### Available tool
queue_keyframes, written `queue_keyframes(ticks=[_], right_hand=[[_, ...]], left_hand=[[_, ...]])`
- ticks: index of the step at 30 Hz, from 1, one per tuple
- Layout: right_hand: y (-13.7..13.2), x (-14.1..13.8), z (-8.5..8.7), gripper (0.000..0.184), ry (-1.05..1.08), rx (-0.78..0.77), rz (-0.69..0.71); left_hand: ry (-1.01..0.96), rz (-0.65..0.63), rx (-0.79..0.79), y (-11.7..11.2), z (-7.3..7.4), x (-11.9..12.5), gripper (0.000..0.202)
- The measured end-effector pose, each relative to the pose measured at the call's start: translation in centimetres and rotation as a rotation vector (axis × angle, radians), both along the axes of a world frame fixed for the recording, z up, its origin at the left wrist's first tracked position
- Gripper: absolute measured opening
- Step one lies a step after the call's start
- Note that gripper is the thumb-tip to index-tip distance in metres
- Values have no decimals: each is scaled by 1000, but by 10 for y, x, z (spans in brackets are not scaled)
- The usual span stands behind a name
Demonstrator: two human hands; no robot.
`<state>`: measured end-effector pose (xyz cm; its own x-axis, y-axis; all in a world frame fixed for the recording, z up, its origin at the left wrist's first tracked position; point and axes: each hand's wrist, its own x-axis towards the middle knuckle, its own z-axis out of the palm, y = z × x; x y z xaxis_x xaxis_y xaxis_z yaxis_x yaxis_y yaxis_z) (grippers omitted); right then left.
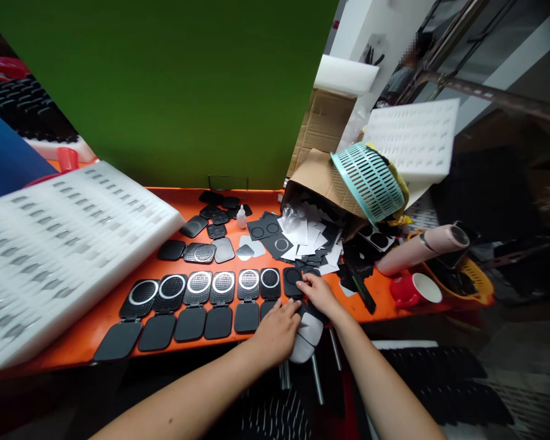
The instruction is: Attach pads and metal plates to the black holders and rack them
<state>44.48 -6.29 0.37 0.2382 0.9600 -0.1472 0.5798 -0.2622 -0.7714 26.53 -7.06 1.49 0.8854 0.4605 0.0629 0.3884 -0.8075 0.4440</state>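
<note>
The right hand (319, 293) has its thumb and bent fingers at the right edge of a black square piece with a dark ring (292, 279); whether it is pinching it cannot be told. The left hand (278, 330) lies palm down just below, its fingertips near that piece's lower edge, and whether it holds anything is hidden. The piece sits at the right end of a row of opened black hinged cases (198, 285), six with silver rings. Markings on a yellow-and-red wrapper (402, 220) beside the teal basket (366, 183) are too small to read.

The leftmost cases' lower flaps reach close to the front edge of the orange table (162, 360); grey pads (301, 349) between the forearms jut past it. A strip of orange shows between the row and the white foam tray (165, 208). To the right, loose cards (308, 241), a red mug (406, 292) and a pink flask (415, 249) crowd the surface.
</note>
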Motion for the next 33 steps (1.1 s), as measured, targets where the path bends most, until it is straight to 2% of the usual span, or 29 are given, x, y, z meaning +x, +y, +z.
queue_keyframes(ticks=[9, 13, 18, 20, 23, 25, 27, 30, 33], right_hand=[[1, -4, 7, 21, -129, -14, 6], [3, -7, 10, 21, -363, -21, 67], [4, -17, 18, 21, -529, -38, 89], [5, -19, 22, 24, -660, -67, 69], [12, -19, 26, 37, -807, -141, -37], [20, -19, 26, 42, -835, -165, -95], [29, -19, 25, 36, -832, -144, -100], [40, -15, 29, 26, -726, -81, -128], [43, 1, 39, 29, -612, -57, -195]], left_hand=[[14, -14, 11, 1, 2, 1, 24], [14, -15, 21, 2, 1, 1, 25], [7, -15, 26, 2, -1, 2, 25], [7, -12, 23, 1, -1, 2, 26], [7, -13, 16, 0, 0, 3, 26], [16, -10, 6, -1, 0, 3, 26], [29, -8, -5, -1, 2, 3, 27], [37, -12, -6, 1, 4, 2, 28], [35, -27, 0, 3, 6, 0, 31]])
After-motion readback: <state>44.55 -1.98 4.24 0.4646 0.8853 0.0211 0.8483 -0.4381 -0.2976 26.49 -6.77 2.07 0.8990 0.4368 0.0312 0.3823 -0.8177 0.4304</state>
